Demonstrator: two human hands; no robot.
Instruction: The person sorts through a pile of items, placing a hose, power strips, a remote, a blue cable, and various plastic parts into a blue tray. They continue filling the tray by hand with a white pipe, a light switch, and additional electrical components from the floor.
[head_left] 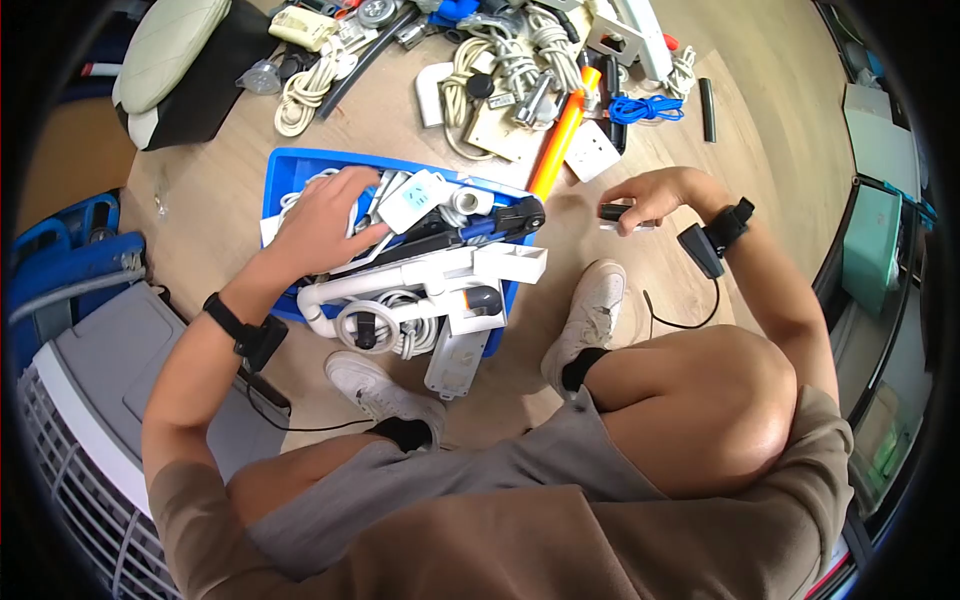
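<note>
A blue plastic bin (290, 160) stands on the floor before me, heaped with white pipe fittings, cables and a white power strip (455, 362). My left hand (325, 222) rests over its left part, thumb and fingers apart, among white items; what its fingertips touch is partly hidden. Beside it lies a white socket block with a pale blue face (412, 200). Right of the bin, my right hand (655, 197) is closed on a small black-and-white object (613, 212), mostly covered by the fingers. A black-handled blue tool (515, 217) lies across the bin's right end.
Beyond the bin spreads a pile of coiled cables (305, 95), fittings and a blue wire bundle (645, 108). An orange tube (560, 140) points toward the bin. A cushioned seat (175, 50) stands far left, a grey crate (110, 365) nearer left, and shelving (870, 240) at right.
</note>
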